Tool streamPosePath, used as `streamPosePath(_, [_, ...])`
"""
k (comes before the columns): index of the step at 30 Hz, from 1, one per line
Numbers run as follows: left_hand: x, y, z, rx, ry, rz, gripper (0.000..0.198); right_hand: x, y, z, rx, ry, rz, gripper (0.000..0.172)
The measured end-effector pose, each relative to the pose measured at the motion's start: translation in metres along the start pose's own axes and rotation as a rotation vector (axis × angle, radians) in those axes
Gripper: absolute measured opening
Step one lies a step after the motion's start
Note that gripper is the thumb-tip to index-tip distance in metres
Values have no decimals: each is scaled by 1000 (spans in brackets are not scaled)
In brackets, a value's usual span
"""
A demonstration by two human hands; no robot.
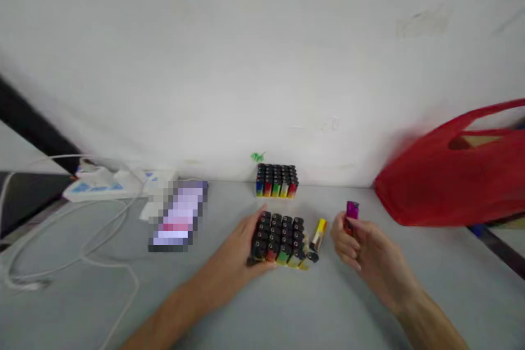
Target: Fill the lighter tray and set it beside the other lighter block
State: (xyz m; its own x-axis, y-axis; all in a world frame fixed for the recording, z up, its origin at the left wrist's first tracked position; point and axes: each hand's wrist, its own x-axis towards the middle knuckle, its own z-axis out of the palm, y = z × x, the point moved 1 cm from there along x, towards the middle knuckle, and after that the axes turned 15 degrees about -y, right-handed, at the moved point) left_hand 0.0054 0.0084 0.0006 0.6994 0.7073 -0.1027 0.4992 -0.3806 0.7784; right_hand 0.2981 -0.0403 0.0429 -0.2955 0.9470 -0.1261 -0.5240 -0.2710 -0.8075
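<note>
Around the left side of a block of lighters point(281, 238) curls my left hand point(241, 243), its fingers behind the block and its thumb along the front. The block has black tops in rows over coloured bodies. Off to the right, my right hand point(361, 249) pinches a purple lighter point(352, 210) between thumb and fingers. Between the hands, a yellow lighter point(320, 232) lies tilted on the table, close to the block's right edge. A dark-topped lighter point(312, 256) sits at the block's front right corner, partly out of line.
A second block of lighters point(277, 180) stands against the wall. At the left are a phone point(180, 216) with a blurred screen, a white power strip point(109, 183) and loose white cables point(84, 257). A red bag point(447, 175) leans at the right on the grey table point(262, 317).
</note>
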Motion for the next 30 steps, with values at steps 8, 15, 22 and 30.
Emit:
streamPosePath(8, [-3,6,-3,-9,13,-4,104,3,0,-2,18,-117,14,62])
streamPosePath(15, [-3,4,-3,6,18,9,103,2,3,-3,22,-138,32,62])
streamPosePath(22, [-3,3,-2,17,17,14,103,4,5,4,-163,-40,1,49])
streamPosePath(30, [-3,4,-2,15,29,24,104,4,8,-2,-30,-57,66,64])
